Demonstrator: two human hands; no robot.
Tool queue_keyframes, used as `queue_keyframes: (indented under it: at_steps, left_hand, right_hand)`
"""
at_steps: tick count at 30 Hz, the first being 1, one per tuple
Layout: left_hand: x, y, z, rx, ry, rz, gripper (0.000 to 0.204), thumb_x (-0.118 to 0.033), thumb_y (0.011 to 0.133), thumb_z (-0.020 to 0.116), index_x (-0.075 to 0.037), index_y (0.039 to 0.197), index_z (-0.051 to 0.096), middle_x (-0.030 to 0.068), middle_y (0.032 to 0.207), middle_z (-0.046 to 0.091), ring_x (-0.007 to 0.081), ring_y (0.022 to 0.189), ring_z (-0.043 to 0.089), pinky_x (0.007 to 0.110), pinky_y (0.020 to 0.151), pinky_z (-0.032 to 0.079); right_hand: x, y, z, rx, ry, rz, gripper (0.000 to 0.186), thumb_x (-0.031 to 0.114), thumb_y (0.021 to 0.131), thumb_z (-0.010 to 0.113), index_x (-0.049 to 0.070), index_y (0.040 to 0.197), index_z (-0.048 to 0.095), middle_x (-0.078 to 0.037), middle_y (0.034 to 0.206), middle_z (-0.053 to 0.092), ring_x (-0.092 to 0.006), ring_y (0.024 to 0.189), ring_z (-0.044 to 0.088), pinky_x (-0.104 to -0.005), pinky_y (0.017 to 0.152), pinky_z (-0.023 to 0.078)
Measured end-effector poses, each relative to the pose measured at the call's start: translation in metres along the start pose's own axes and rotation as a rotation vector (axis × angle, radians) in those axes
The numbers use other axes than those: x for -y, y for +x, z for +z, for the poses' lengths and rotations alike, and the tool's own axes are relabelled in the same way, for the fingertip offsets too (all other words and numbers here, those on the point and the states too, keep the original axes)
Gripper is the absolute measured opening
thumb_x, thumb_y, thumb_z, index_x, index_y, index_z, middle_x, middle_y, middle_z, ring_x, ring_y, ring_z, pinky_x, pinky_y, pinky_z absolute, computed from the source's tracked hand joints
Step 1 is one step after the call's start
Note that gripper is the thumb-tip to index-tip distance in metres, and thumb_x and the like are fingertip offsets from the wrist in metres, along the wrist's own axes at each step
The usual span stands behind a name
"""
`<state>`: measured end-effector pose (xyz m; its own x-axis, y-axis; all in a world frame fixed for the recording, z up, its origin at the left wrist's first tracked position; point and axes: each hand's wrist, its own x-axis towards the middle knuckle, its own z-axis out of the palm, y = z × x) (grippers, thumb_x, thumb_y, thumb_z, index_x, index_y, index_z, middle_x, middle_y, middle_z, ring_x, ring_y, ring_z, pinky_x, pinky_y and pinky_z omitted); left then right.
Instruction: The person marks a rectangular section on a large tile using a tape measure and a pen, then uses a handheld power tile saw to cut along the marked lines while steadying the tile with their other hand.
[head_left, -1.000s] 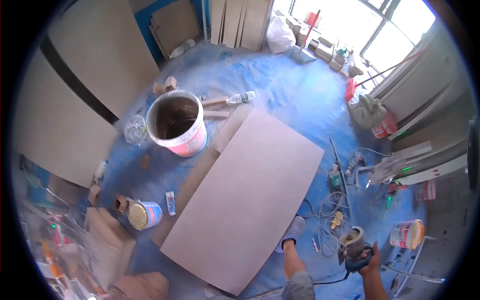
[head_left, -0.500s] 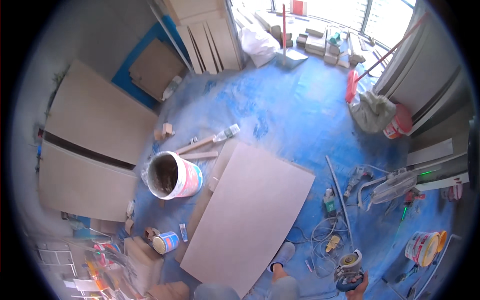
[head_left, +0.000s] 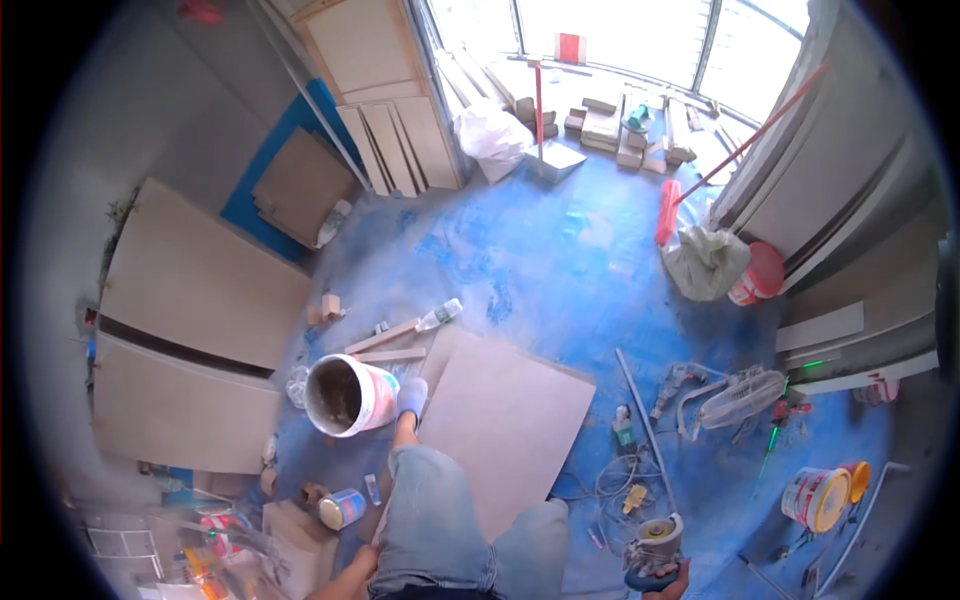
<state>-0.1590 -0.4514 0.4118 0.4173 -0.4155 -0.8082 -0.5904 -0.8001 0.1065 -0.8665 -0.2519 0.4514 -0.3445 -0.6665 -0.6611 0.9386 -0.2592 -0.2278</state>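
Note:
My right hand (head_left: pixel 672 578) grips an angle grinder (head_left: pixel 652 548) with a pale metal guard and yellowish disc, at the lower right. My left hand (head_left: pixel 366 560) is low beside my left leg (head_left: pixel 430 500), by the pale board's left edge; its fingers are mostly hidden, so what it holds, if anything, is unclear. The board (head_left: pixel 505 410) lies on the floor under my legs. My left foot (head_left: pixel 410 398) rests at its left edge, beside a white bucket (head_left: pixel 380 405) with a dark, dirty inside. A small blue can (head_left: pixel 342 508) sits near my left hand.
Cables (head_left: pixel 625 485), power tools (head_left: pixel 625 430), a metal bar (head_left: pixel 640 400), a fan (head_left: pixel 740 400) and yellow-rimmed buckets (head_left: pixel 815 500) lie right. Large boards (head_left: pixel 200 280) lean left. A sack (head_left: pixel 705 262), red broom (head_left: pixel 668 210) and dustpan (head_left: pixel 555 160) stand toward the window on the blue-covered floor (head_left: pixel 530 250).
My left leg has swung onto the board's left edge by the bucket, and my left hand has come into view. The view has shifted; the grinder, still in my right hand, sits lower and further left.

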Motion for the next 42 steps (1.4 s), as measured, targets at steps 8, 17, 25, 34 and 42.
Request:
queue_keyframes:
  at_steps: [8, 17, 25, 34, 42]
  left_hand:
    - [-0.187, 0.134, -0.072, 0.325, 0.707, 0.711, 0.045, -0.036, 0.097, 0.047, 0.004, 0.106, 0.066, 0.0263, 0.097, 0.07, 0.0403, 0.089, 0.069, 0.054, 0.073, 0.052]
    - [-0.597, 0.292, -0.346, 0.358, -0.06, 0.346, 0.034, -0.032, 0.098, 0.055, -0.002, 0.081, 0.058, 0.0115, 0.073, 0.062, 0.0213, 0.061, 0.063, 0.034, 0.049, 0.049]
    - [-0.784, 0.325, -0.433, 0.275, 0.295, 0.292, 0.033, -0.032, 0.095, 0.06, 0.0, 0.1, 0.067, 0.0137, 0.083, 0.069, 0.0274, 0.069, 0.066, 0.041, 0.058, 0.054]
    - [-0.986, 0.162, -0.221, 0.74, 0.866, 0.725, 0.037, -0.036, 0.094, 0.066, -0.002, 0.107, 0.066, 0.0081, 0.091, 0.071, 0.0188, 0.078, 0.067, 0.033, 0.068, 0.053]
    - [-1.104, 0.181, -0.153, 0.775, 1.262, 0.921, 0.024, -0.017, 0.095, 0.064, 0.004, 0.107, 0.064, 0.0122, 0.095, 0.071, 0.0176, 0.077, 0.066, 0.032, 0.067, 0.052]
  right_hand:
    - [-0.107, 0.025, 0.132, -0.211, 0.043, -0.253, 0.057, 0.038, 0.096, 0.049, 0.001, 0.139, 0.048, -0.021, 0.129, 0.06, -0.0417, 0.111, 0.058, -0.0524, 0.088, 0.052]
    - [-0.247, 0.055, 0.335, -0.949, 0.135, -0.556, 0.036, 0.049, 0.093, 0.055, 0.02, 0.072, 0.057, 0.002, 0.06, 0.058, -0.0158, 0.055, 0.059, -0.0362, 0.056, 0.051]
    - [-0.363, 0.166, 0.307, -0.755, 0.243, -0.427, 0.04, 0.036, 0.083, 0.053, 0.002, 0.101, 0.065, -0.02, 0.092, 0.068, -0.0387, 0.08, 0.065, -0.0512, 0.068, 0.055]
    - [-0.406, 0.245, 0.44, -0.596, 0.46, -0.72, 0.052, 0.039, 0.09, 0.059, 0.002, 0.127, 0.061, -0.015, 0.118, 0.066, -0.0312, 0.106, 0.065, -0.0479, 0.095, 0.053]
    - [-0.342, 0.33, 0.481, -1.034, 0.227, -0.515, 0.021, 0.021, 0.085, 0.077, 0.009, 0.098, 0.066, 0.0, 0.072, 0.061, -0.0079, 0.055, 0.052, -0.0268, 0.047, 0.039]
